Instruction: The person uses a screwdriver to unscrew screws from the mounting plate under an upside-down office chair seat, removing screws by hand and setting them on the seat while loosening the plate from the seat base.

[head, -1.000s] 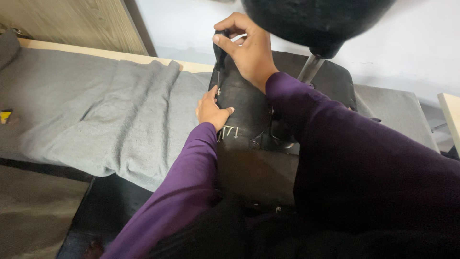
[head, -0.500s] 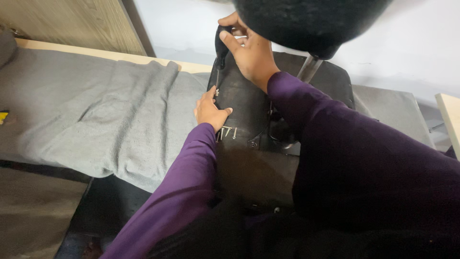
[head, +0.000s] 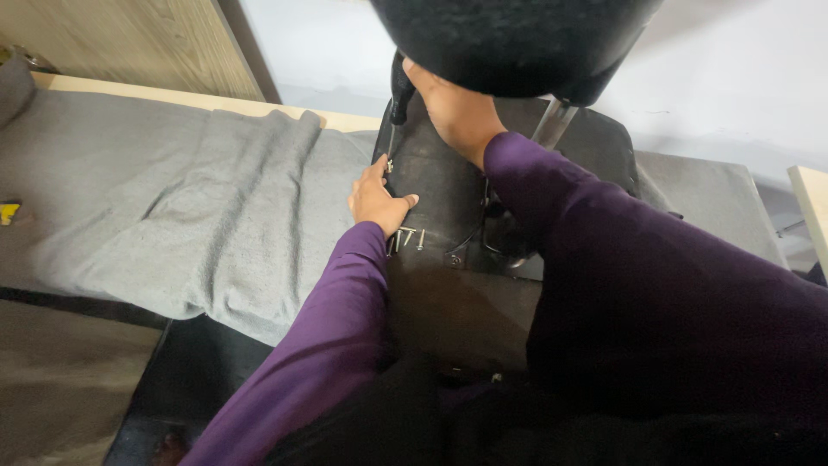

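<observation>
Two hands on black panel [head: 431, 185], screwdriver upright at its left edge.
Keep the panel pinned flat under left hand [head: 376, 200], fingers spread narrow; right hand [head: 448, 108] grips the screwdriver [head: 398, 99] handle above. Tip meets the panel just beside left fingertips; loose screws [head: 408, 236] lie below that hand.

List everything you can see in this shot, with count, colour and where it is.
black panel: one, black, centre, lying on the bench.
screwdriver: one, black handle with metal shaft, upright at the panel's left edge.
loose screws: a few, silver, on the panel near the left hand.
grey cloth: one, grey, spread over the bench at left.
round padded part: one, black, top centre, on a metal post.
yellow item: one, far left edge.
left hand: purple sleeve, resting on the panel's left edge.
right hand: purple sleeve, gripping the screwdriver's handle.
</observation>
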